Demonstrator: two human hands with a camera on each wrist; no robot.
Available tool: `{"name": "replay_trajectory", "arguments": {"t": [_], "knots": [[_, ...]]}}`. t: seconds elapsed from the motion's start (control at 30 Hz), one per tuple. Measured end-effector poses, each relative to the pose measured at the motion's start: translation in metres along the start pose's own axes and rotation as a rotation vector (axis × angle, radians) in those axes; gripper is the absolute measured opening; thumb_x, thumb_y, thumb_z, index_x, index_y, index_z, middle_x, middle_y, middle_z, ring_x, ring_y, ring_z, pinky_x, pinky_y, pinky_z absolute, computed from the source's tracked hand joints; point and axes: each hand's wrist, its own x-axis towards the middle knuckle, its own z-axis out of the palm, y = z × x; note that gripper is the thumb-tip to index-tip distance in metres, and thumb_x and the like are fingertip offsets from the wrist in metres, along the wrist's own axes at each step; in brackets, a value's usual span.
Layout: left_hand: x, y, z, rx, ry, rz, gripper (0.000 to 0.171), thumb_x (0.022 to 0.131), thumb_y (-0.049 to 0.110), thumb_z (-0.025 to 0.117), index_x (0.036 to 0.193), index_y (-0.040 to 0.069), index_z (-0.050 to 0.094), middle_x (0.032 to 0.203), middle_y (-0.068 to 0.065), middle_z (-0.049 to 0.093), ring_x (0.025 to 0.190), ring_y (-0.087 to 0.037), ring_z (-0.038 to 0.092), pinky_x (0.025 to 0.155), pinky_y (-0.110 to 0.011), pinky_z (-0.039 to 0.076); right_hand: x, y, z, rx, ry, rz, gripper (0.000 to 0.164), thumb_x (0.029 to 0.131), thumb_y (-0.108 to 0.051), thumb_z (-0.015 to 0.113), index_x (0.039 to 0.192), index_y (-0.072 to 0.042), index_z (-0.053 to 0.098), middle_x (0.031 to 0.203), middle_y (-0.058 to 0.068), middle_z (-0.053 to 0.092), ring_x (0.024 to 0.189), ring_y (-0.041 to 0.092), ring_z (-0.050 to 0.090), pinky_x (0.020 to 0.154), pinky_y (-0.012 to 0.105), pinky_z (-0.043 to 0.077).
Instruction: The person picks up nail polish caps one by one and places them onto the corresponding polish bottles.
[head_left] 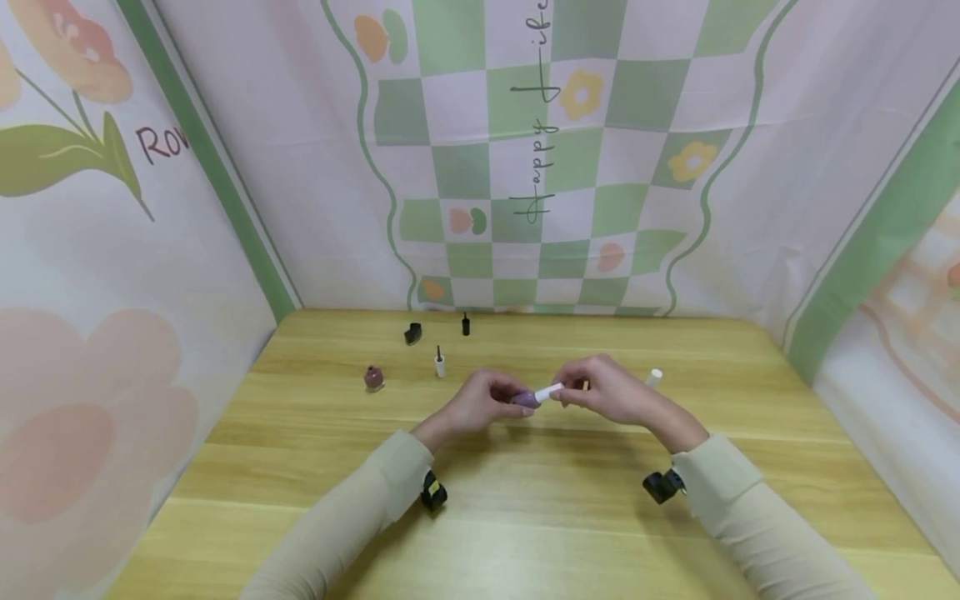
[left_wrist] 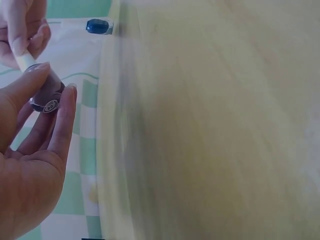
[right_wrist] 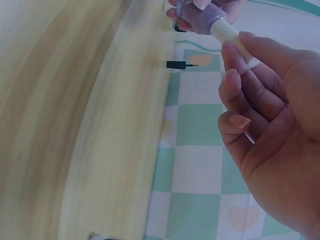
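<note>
In the head view a purple nail polish bottle (head_left: 527, 399) with a white cap (head_left: 550, 392) is held tilted above the table. My left hand (head_left: 483, 402) grips the glass body, its thumb and fingers on either side of the bottle (left_wrist: 50, 92) in the left wrist view. The white cap (right_wrist: 231, 41) is pinched between the thumb and fingers of my right hand (head_left: 606, 390). Cap and bottle are joined in line. In the right wrist view the other fingers of that hand are bent and hold nothing.
On the wooden table (head_left: 525, 517), left of my hands, stand an uncapped dark reddish bottle (head_left: 373, 378), a white brush cap (head_left: 440, 365), a black brush cap (head_left: 466, 326) and a small black object (head_left: 413, 333). A white cap (head_left: 654, 378) shows behind my right hand. Printed cloth (head_left: 322, 250) surrounds the table.
</note>
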Motion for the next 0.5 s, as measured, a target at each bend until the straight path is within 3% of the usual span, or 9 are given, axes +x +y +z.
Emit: {"name": "replay_trajectory", "arguments": {"t": [0.23, 0.5], "knots": [[0.004, 0.002, 0.002, 0.003, 0.032, -0.018, 0.018, 0.089, 0.015, 0.082, 0.106, 0.014, 0.078, 0.101, 0.004, 0.075, 0.089, -0.014, 0.069, 0.08, -0.029, 0.059, -0.001, -0.002, 0.005, 0.025, 0.137, 0.076, 0.014, 0.098, -0.027, 0.072, 0.104, -0.015, 0.076, 0.088, -0.004, 0.071, 0.077, 0.017, 0.061, 0.064, 0.03, 0.051], [0.01, 0.006, 0.007, 0.021, 0.117, -0.059, 0.019, 0.088, 0.018, 0.083, 0.107, 0.015, 0.078, 0.1, 0.005, 0.074, 0.094, -0.012, 0.068, 0.084, -0.029, 0.058, 0.004, -0.003, 0.012, 0.083, 0.269, 0.117, 0.02, 0.097, -0.03, 0.074, 0.109, -0.014, 0.075, 0.093, -0.002, 0.072, 0.085, 0.019, 0.064, 0.071, 0.032, 0.055]]}}
